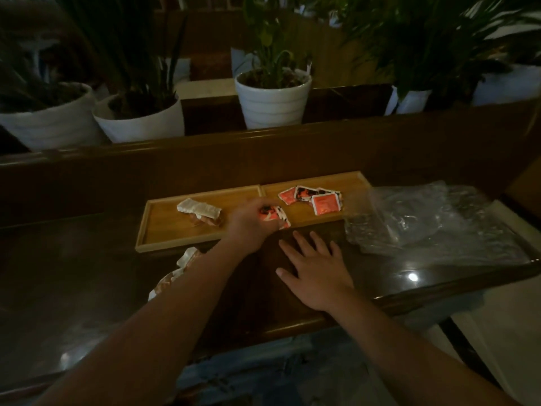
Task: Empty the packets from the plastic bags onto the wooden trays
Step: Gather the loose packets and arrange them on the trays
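Observation:
Two wooden trays lie side by side on a dark table. The left tray [164, 227] carries white and brown packets [199, 213]. On the right tray [330, 178] lie several red packets [317, 199]. My left hand [248, 227] is shut on a bunch of red packets [276, 215] at the seam between the trays. Fingers spread, my right hand [314, 269] rests flat on the table in front of the right tray, holding nothing. Crumpled clear plastic bags [424, 221] lie right of the trays. More white and brown packets [172, 273] lie on the table, partly hidden by my left forearm.
A raised wooden ledge [263, 148] runs behind the trays. White plant pots [272, 98] with leafy plants stand beyond it. The table's front edge [292, 326] is near my arms, and its right corner ends past the bags.

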